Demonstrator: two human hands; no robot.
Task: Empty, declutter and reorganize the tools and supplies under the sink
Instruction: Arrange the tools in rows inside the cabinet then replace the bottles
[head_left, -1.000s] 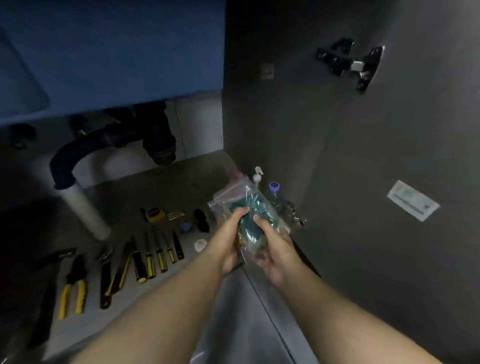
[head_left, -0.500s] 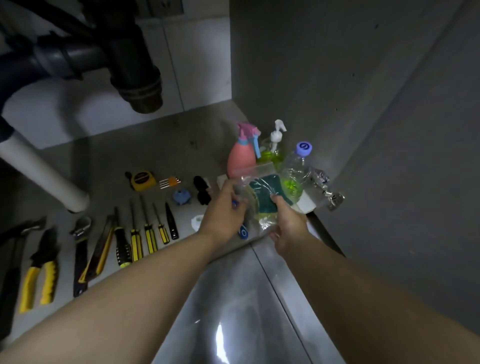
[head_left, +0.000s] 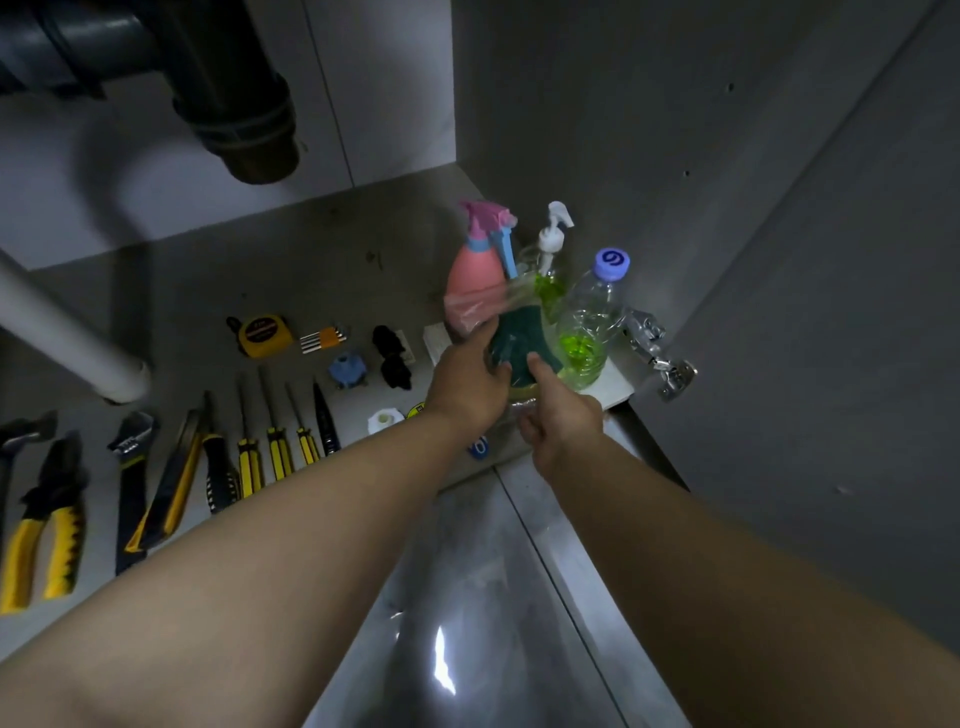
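**A:** What have you got in your hands?

**Me:** A clear plastic zip bag with a dark green scouring sponge inside (head_left: 519, 340). My left hand (head_left: 470, 387) is closed on its left edge, and my right hand (head_left: 563, 423) pinches the lower right corner with the thumb lying up the front. It hangs just above the grey cabinet floor (head_left: 322, 260), at about one o'clock from me, right in front of the bottles.

**A:** Which bottles?

**Me:** The pink plastic spray bottle with a blue trigger (head_left: 480, 260) at twelve o'clock of the bag, the clear pump bottle of green liquid (head_left: 548, 270) beside it, and the clear water bottle with a purple cap (head_left: 589, 317) at two o'clock. The yellow-handled screwdrivers (head_left: 275, 447) lie in a row off at nine o'clock, well apart.

**A:** How does the bag handle?

**Me:** I'd judge it very light and floppy. The film is slick and crinkly, so it could slide out of a loose pinch; better to hold through the film onto the sponge itself, which is soft but gives the fingers some bulk. Nothing fragile, though swinging it could knock the lightweight bottles over
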